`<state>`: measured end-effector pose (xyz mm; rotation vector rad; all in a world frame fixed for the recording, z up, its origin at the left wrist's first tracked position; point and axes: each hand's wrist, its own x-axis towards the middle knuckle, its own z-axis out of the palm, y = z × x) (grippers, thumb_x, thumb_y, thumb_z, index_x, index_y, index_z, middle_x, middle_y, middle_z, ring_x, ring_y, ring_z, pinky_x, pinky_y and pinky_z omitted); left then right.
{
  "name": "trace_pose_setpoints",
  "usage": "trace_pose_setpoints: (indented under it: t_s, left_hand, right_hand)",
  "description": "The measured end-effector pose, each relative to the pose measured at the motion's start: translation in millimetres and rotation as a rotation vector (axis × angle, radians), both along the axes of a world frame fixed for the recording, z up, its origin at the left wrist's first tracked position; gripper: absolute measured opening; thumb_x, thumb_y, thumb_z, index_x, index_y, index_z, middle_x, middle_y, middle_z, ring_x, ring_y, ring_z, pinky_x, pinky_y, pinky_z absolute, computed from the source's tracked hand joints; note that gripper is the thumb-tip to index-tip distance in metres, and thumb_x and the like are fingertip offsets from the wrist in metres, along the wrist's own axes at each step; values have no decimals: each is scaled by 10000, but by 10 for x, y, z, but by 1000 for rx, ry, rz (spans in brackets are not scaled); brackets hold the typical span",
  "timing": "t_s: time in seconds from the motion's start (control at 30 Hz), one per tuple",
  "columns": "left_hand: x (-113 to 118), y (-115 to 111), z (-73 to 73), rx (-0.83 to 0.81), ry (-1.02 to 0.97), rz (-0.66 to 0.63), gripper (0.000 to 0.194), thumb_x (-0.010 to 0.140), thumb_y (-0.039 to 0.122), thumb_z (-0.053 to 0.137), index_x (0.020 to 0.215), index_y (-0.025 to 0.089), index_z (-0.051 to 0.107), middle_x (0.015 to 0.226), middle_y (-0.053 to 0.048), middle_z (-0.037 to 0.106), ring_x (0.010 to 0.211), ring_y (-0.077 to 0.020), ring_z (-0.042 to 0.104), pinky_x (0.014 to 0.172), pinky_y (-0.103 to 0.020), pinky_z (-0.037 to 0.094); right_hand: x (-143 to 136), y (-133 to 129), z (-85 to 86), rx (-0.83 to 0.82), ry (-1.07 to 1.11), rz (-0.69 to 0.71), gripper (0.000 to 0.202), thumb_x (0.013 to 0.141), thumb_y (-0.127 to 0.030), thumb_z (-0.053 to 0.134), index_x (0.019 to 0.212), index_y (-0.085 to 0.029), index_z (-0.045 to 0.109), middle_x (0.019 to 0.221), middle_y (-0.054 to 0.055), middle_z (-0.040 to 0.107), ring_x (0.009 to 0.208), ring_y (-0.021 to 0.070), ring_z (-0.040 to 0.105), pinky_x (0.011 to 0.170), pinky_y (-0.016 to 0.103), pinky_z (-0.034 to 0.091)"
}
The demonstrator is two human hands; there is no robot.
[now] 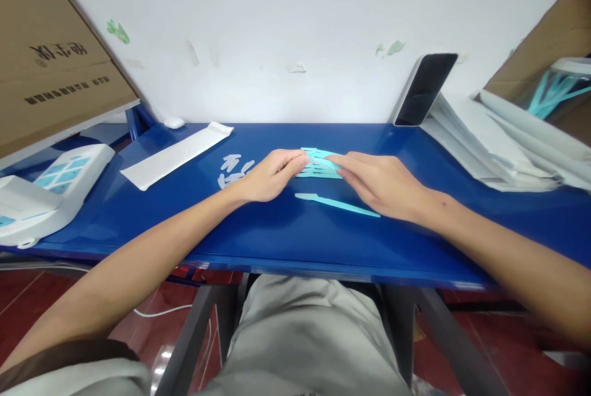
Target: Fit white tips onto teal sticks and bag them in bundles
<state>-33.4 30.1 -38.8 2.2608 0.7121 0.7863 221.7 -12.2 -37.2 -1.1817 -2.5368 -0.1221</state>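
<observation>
- The blue desk (277, 239) is set against a white wall (277, 26); a white strip (178, 156) is laid on its far left.
- A row of turquoise sticks (322, 163) is held at the middle of the desk, its left end gripped by the left hand (272, 175), its right end by the right hand (381, 180), fingers closed on both; whether any stick is lifted cannot be told.
- The sticks are judged light, stiff, smooth and apt to slide apart; they are best held by both ends, squeezed gently.
- One loose stick (341, 204) is left on the near side, untouched.
- Small translucent pieces (229, 163) are scattered beyond the left wrist.
</observation>
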Motion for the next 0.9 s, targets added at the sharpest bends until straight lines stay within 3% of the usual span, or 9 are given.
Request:
trace_pose_setpoints:
  t_s: [0.17,0.43,0.63,0.77,0.9]
  left_hand:
    - [29,11,-13,3,-38,-30,411,1074,451,391,741,210,390,686,32,370,595,-126,310,589,-276,322]
    - [153,-47,-121,68,55,-29,429,1073,467,370,731,208,381,692,16,410,633,-143,368,618,-291,352]
    - [161,-56,-114,112,57,-44,403,1081,433,350,744,213,377,701,15,428,634,-146,390,638,-295,362]
    - [125,1,-79,211,143,-82,409,1087,450,327,775,208,437,716,6,492,655,-155,453,682,-296,378]
    - [-64,188,-1,326,115,112,414,1073,495,323,919,201,570,810,-14,588,717,-167,522,733,-295,382]
  right_hand:
    - [-21,-18,23,33,-74,-46,477,1077,-333,275,1419,-208,583,980,102,721,701,204,593,579,307,307]
    - [-112,-76,-31,108,-246,-43,456,1004,-164,375,1409,-232,572,971,86,741,645,182,559,527,326,187]
    - [-128,-71,-42,32,-238,-48,434,1024,-176,345,1404,-197,553,1010,95,729,647,188,555,539,316,232]
    - [-133,-70,-46,-25,-132,16,411,1069,-275,304,1358,-169,576,994,103,700,718,205,585,585,309,336]
    - [-132,-64,-29,19,-75,40,432,1064,-270,289,1288,-118,625,990,136,649,806,235,610,661,333,409]
